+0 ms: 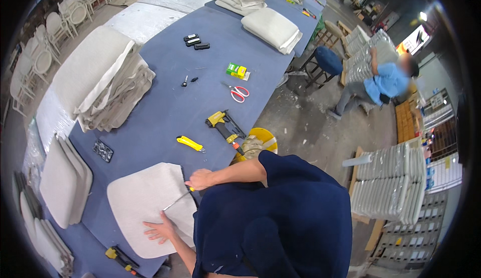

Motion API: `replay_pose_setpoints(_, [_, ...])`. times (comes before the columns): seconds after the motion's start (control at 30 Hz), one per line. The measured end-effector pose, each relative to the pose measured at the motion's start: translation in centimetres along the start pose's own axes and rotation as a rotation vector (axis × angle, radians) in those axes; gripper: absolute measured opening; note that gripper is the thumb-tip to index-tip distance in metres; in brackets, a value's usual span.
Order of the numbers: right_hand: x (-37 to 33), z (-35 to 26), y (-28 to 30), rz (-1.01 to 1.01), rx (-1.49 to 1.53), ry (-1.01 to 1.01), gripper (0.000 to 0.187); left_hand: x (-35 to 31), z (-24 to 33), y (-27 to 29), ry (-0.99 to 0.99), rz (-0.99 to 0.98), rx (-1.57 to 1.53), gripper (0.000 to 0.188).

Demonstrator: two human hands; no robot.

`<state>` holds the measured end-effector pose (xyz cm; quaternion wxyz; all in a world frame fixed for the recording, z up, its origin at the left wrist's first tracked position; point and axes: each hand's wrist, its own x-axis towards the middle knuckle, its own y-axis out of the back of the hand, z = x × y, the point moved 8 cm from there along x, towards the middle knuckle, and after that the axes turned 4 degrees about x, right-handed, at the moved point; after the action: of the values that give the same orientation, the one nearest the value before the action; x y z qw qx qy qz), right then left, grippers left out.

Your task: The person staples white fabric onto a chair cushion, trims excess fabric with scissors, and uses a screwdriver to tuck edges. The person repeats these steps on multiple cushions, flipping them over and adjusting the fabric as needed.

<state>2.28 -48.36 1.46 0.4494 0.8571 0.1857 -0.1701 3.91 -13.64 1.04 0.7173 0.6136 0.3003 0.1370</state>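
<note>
A pale fabric-covered seat pad (pixel 133 198) lies on the blue-grey table in front of me. My left hand (pixel 159 229) rests flat on it with the fingers spread. My right hand (pixel 200 179) is closed at the pad's right edge, around the yellow handle of a thin metal tool (pixel 176 202). The tool's long shaft slants across the pad, its tip close to my left fingers. Most of the handle is hidden by the hand, so its exact kind is unclear. A yellow utility knife (pixel 190 144) and a yellow-and-black staple gun (pixel 225 127) lie beyond the pad.
Red-handled scissors (pixel 238 93), a green-yellow box (pixel 237 71) and a dark phone (pixel 102 151) lie about. Stacked fabric (pixel 107 80) stands left, above finished pads (pixel 65 183). A second staple gun (pixel 122 260) is near. A yellow bucket (pixel 268 140) stands beside the table; a person (pixel 386 82) works farther right.
</note>
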Motion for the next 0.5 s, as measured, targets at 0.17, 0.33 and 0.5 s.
replay_pose_setpoints(0.17, [3.2,7.3,-10.9,-0.708,0.448,-0.308,0.065,0.4,1.8,-0.5,0.009,-0.096,-0.023,0.129])
replay_pose_setpoints(0.33, [1.5,1.9,-4.2,-0.502,0.435,-0.066,0.073,3.7,0.2,0.3,-0.024,-0.005,-0.078,0.126])
replay_pose_setpoints(0.5, [-3.7,-2.1,4.4,-0.046,0.271,0.304,0.061,1.3,2.5,4.1,-0.520,-0.165,-0.476,0.071])
